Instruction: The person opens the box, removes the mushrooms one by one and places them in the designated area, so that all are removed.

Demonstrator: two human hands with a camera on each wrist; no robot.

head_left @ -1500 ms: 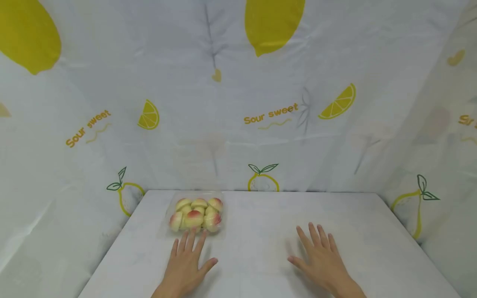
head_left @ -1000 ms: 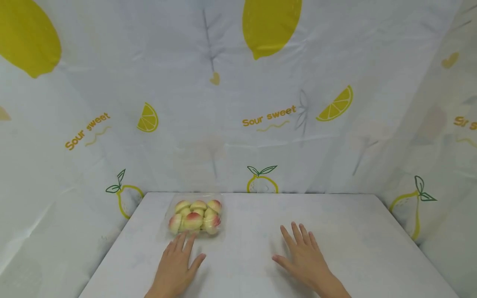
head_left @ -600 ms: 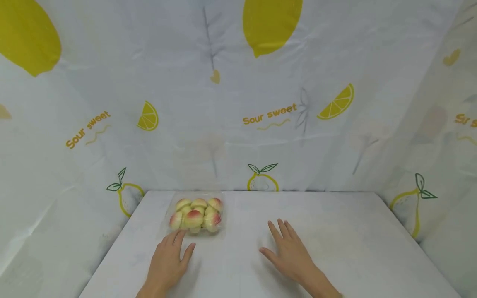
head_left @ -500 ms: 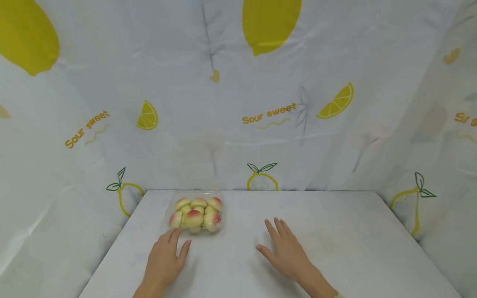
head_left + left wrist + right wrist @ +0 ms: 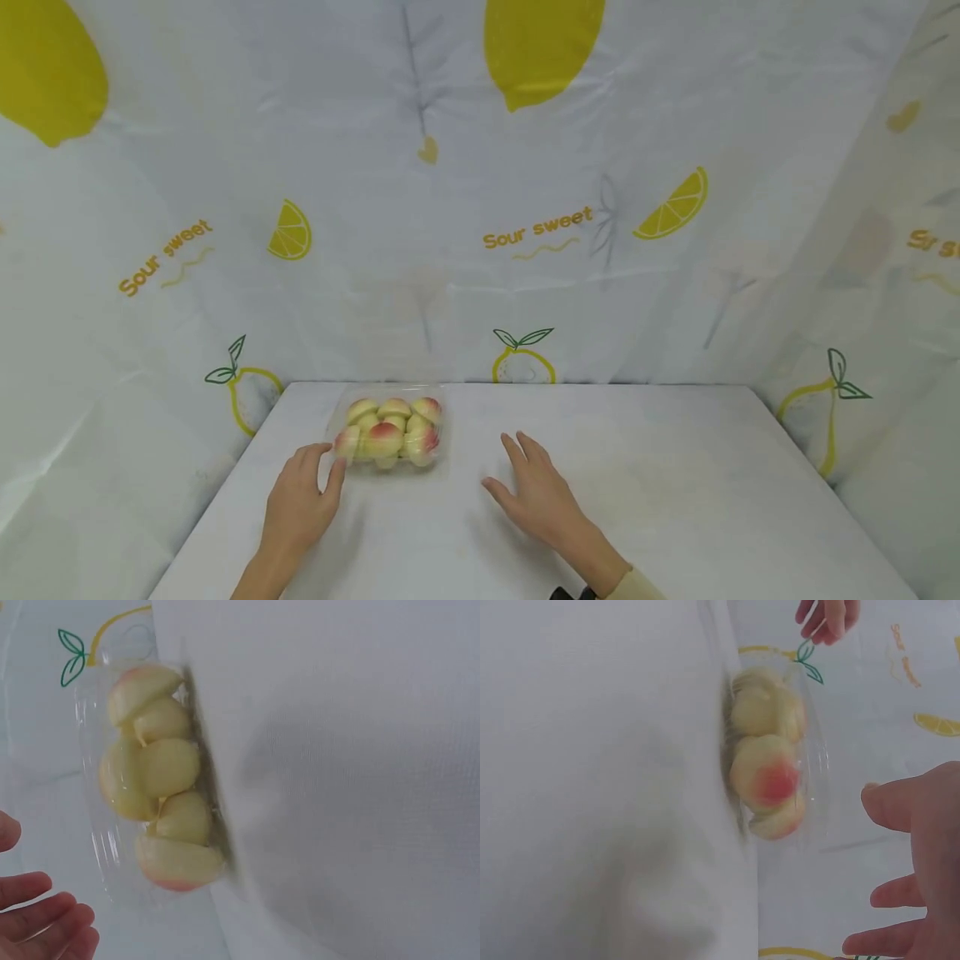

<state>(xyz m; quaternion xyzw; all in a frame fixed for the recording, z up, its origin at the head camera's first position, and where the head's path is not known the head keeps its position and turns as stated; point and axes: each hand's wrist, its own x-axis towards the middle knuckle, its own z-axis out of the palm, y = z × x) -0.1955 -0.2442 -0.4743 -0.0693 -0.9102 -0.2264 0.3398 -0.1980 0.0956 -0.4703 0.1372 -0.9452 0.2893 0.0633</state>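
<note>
A clear plastic box holds several mushroom-shaped pieces, pale yellow with red-blushed caps, at the far left of the white table. My left hand hovers at the box's front left corner, fingers loosely bent, thumb apart. Its fingertips overlap the box's edge in the head view; in the left wrist view a gap shows between the fingers and the box wall. My right hand hangs over the table to the right of the box, fingers spread, holding nothing. The right wrist view shows its thumb pointing toward the box.
The white tabletop reaches back to a hanging white sheet printed with lemons, which also runs along both sides. The box stands close to the table's back edge. A black object shows below the right wrist at the frame's bottom.
Both hands have moved left: the left one from in front of the box to its front left corner, the right one from the table's right half toward the box. The box has stayed put.
</note>
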